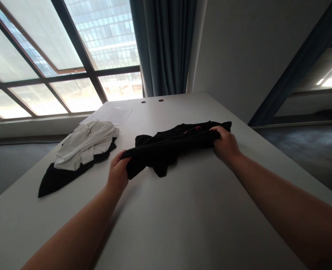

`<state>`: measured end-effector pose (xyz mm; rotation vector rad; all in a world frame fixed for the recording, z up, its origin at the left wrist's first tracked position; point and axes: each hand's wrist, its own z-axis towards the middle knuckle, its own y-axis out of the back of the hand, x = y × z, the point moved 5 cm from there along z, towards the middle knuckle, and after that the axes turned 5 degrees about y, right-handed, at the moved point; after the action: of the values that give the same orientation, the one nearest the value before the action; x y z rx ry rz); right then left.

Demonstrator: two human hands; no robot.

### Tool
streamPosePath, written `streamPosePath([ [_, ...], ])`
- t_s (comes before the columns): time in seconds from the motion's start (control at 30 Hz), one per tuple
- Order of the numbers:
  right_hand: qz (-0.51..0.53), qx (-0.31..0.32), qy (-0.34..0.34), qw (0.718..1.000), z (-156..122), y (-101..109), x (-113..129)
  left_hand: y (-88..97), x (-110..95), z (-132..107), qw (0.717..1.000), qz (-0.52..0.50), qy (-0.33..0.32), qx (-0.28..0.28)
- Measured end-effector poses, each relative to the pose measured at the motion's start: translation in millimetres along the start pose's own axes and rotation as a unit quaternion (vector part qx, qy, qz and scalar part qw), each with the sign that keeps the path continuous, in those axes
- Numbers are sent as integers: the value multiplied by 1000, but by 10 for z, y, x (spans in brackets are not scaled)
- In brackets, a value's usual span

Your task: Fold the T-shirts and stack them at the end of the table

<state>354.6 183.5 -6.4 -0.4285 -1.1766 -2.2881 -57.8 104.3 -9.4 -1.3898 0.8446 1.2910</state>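
A crumpled black garment (171, 146) with a small pink mark lies stretched across the middle of the white table (183, 210). My left hand (118, 174) grips its near left end, fingers curled round the cloth. At the far right end my right hand (225, 144) is closed on the fabric as well. The garment hangs in a band between the two hands and rests on the table.
A white garment (87, 144) lies on top of another black cloth (56, 176) at the table's left. Sheets of paper (112, 112) lie at the far end near two cable holes. Windows and a blue curtain (166, 45) stand behind.
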Motion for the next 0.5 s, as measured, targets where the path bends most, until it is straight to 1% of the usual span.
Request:
streamPosePath([
  [0.07,41,7,-2,999,-16,-23,-25,-4,9,2,996,83,-36,13],
  [0.13,68,22,10,997,-31,-72,-22,-42,24,-18,978,192,-78,29],
  [0.2,78,62,25,995,-41,-140,-5,-102,52,-47,955,271,-103,54],
  [0.23,80,97,37,991,-47,-183,15,-140,71,-62,948,291,-108,75],
  [0.3,83,184,69,977,-71,-269,83,-224,104,-98,934,309,-114,136],
  [0.37,86,255,98,958,-104,-322,170,-311,132,-146,908,337,-128,212],
  [0.43,76,288,106,949,-127,-332,254,-375,162,-200,871,377,-144,280],
  [0.5,43,312,109,943,-151,-336,342,-416,206,-250,832,411,-149,341],
])
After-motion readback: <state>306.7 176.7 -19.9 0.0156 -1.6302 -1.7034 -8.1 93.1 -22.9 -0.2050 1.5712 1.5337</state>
